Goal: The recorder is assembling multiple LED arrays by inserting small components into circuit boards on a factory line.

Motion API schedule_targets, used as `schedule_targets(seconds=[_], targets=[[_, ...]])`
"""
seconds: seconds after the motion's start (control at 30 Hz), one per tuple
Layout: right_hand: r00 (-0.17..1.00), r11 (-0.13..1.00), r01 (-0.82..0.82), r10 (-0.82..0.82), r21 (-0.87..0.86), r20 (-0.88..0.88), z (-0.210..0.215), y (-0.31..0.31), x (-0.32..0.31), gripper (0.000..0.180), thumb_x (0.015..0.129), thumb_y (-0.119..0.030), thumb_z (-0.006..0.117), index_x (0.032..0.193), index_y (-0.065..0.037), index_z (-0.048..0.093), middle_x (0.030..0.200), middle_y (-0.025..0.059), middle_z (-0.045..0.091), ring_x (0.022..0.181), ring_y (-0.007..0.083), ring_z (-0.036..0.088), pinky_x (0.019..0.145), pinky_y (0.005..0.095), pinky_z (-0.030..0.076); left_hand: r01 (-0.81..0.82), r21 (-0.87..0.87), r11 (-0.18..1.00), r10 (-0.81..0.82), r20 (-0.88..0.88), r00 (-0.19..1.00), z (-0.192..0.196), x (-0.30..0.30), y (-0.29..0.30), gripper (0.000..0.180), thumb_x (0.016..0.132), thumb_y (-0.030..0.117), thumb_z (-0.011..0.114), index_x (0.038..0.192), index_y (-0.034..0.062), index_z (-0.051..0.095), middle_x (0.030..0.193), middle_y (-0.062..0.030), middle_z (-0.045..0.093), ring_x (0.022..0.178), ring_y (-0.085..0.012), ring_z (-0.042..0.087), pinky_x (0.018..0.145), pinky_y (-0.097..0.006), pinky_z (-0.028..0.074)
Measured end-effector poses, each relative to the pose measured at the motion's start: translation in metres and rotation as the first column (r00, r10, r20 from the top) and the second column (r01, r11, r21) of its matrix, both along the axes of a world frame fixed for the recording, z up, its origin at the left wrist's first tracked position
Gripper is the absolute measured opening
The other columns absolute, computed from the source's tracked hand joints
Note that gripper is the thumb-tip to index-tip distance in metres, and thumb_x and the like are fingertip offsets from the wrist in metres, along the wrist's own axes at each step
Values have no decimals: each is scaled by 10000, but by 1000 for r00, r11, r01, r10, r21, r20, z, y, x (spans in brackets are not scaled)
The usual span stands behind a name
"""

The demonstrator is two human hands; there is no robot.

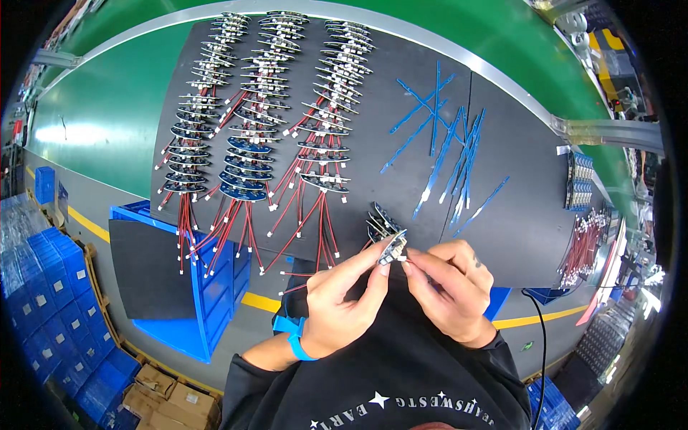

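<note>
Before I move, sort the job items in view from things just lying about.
Likely job items:
- small blue-edged circuit board in the left hand
- rows of curved blue circuit boards
- bundle of red wires

Apparently lying about:
- thin blue strips
- brown cardboard boxes

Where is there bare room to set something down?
Most room: the black mat between the blue strips and, at far right, the stacked boards and wire bundle. Narrower: between those strips and the rightmost board column. Crowded: the left, with three such columns and trailing red wires, and just beyond the left hand, a board cluster.
</note>
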State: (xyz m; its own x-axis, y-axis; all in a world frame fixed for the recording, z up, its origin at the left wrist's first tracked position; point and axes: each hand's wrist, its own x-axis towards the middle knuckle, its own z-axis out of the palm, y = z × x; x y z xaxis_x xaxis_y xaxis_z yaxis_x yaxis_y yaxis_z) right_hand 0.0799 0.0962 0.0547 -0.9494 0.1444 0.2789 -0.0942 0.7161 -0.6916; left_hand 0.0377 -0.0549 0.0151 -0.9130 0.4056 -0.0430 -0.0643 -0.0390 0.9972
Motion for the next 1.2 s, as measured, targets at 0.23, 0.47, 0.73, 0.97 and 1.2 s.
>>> schedule_targets(seconds=[0.23,0.47,0.73,0.97,1.2], targets=[[987,996,-45,56,-74,148,8,-1,-2,159,738,59,699,886,35,646,695,85,568,519,187,556,457,301,426,-19,-84,996,-2,-247,969,2,-6,1,309,788,-121,600,1096,-96,604,1049,-195,669,906,-256,682,773,-291,546],[923,895,-25,192,-446,333,-1,4,-7,38,817,-4,645,825,24,621,634,99,555,470,161,520,437,297,382,22,-165,986,-101,-487,868,-5,-13,-4,351,738,-142,603,1086,-93,602,1031,-220,659,918,-341,671,783,-362,551],[932,790,109,130,-603,339,-13,-4,7,51,855,-14,613,843,27,641,648,47,570,480,62,460,427,243,329,-52,-176,983,-15,-361,933,1,-9,-6,287,757,-101,624,1040,-67,649,854,-186,694,700,-207,702,602,-262,527],[943,854,85,97,-513,318,-13,-7,6,40,847,2,611,844,41,620,657,70,566,491,87,475,434,262,342,30,-228,973,-127,-425,896,0,-9,-10,365,703,-142,627,1065,-101,604,932,-204,675,801,-311,689,691,-338,559],[913,840,117,119,-529,390,-19,-9,8,51,843,-2,624,849,48,612,671,92,576,518,120,511,457,276,374,144,-317,938,-299,-521,799,-8,-13,-21,394,691,-148,614,1082,-105,589,987,-228,657,865,-346,675,722,-373,561]])
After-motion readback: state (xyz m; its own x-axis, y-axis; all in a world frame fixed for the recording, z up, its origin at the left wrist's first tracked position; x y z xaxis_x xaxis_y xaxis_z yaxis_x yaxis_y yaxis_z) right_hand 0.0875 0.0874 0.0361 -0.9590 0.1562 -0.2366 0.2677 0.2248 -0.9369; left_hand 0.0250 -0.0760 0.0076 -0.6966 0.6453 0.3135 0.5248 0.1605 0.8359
